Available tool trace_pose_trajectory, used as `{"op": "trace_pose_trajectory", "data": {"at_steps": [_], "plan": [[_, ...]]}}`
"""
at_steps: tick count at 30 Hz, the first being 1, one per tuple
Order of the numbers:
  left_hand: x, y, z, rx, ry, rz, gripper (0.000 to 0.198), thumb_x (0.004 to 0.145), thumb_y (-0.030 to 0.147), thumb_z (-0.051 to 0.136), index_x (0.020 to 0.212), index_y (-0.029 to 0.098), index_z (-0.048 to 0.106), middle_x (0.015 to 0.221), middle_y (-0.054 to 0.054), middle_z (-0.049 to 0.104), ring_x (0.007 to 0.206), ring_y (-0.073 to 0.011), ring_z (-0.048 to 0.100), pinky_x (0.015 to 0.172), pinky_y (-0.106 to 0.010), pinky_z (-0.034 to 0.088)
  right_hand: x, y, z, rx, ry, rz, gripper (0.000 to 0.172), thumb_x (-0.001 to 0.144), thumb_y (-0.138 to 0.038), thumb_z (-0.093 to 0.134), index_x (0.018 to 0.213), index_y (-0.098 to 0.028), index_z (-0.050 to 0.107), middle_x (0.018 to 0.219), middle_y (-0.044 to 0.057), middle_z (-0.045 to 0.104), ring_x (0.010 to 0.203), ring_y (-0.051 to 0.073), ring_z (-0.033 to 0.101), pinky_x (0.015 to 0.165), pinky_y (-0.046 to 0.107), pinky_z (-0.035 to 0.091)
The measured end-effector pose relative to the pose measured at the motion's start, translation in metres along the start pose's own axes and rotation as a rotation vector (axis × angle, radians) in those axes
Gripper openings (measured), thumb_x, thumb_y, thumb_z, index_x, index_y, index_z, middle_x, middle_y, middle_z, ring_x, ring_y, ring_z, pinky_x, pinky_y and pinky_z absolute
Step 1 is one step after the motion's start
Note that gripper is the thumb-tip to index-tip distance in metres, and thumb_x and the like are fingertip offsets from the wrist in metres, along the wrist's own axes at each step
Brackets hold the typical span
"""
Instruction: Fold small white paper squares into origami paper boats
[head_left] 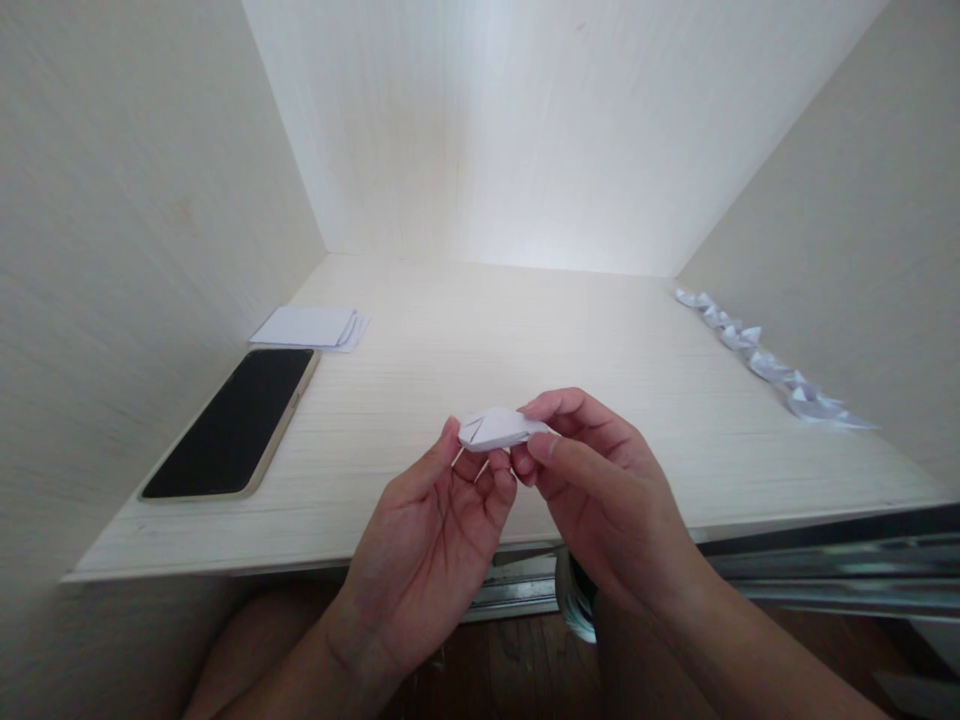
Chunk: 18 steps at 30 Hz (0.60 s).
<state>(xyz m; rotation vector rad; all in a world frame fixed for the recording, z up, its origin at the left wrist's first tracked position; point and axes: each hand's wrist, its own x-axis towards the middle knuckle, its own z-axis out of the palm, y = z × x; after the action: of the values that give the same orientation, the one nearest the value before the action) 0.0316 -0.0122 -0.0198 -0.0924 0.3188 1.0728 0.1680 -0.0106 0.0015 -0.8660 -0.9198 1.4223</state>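
Observation:
A small folded piece of white paper (496,428) is held in the air over the front edge of a pale wooden shelf (525,350). My left hand (435,530) pinches its left end between thumb and fingers, palm up. From the right, my right hand (600,480) grips the paper's other end with thumb and forefinger closed on it. Both hands meet at the paper.
A black-screened phone (232,420) lies at the shelf's left, with a small stack of white paper sheets (311,328) behind it. A row of several folded white paper pieces (765,362) runs along the right wall. Pale panels enclose the shelf on three sides.

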Motion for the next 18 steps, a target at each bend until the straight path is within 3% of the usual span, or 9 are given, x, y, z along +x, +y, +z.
{"op": "trace_pose_trajectory", "data": {"at_steps": [5, 12, 18], "plan": [[0.001, -0.003, 0.0, 0.022, 0.023, 0.005, 0.046, 0.112, 0.023, 0.034, 0.095, 0.007, 0.073, 0.09, -0.011, 0.078, 0.072, -0.0117, 0.075, 0.075, -0.021, 0.065, -0.002, -0.003, 0.006, 0.008, 0.031, 0.019, 0.017, 0.074, -0.018, 0.078, 0.089, -0.023, 0.07, 0.08, -0.002, 0.064, 0.067, 0.011, 0.056, 0.06, 0.024, 0.047], [0.002, -0.008, -0.006, 0.046, -0.13, 0.097, 0.048, 0.111, 0.017, 0.031, 0.097, 0.004, 0.075, 0.094, -0.012, 0.08, 0.079, -0.0144, 0.078, 0.079, -0.024, 0.066, -0.007, -0.002, 0.011, 0.037, 0.08, 0.0, 0.016, 0.075, -0.014, 0.076, 0.087, -0.022, 0.07, 0.079, -0.002, 0.067, 0.071, 0.011, 0.06, 0.064, 0.022, 0.047], [0.005, -0.013, -0.007, 0.07, -0.156, 0.131, 0.048, 0.11, 0.015, 0.032, 0.097, 0.004, 0.077, 0.098, -0.013, 0.081, 0.086, -0.0155, 0.078, 0.083, -0.025, 0.066, -0.005, -0.001, 0.013, 0.119, 0.044, -0.07, 0.018, 0.074, -0.004, 0.071, 0.07, -0.021, 0.064, 0.074, -0.005, 0.066, 0.066, 0.008, 0.06, 0.06, 0.019, 0.047]]}}
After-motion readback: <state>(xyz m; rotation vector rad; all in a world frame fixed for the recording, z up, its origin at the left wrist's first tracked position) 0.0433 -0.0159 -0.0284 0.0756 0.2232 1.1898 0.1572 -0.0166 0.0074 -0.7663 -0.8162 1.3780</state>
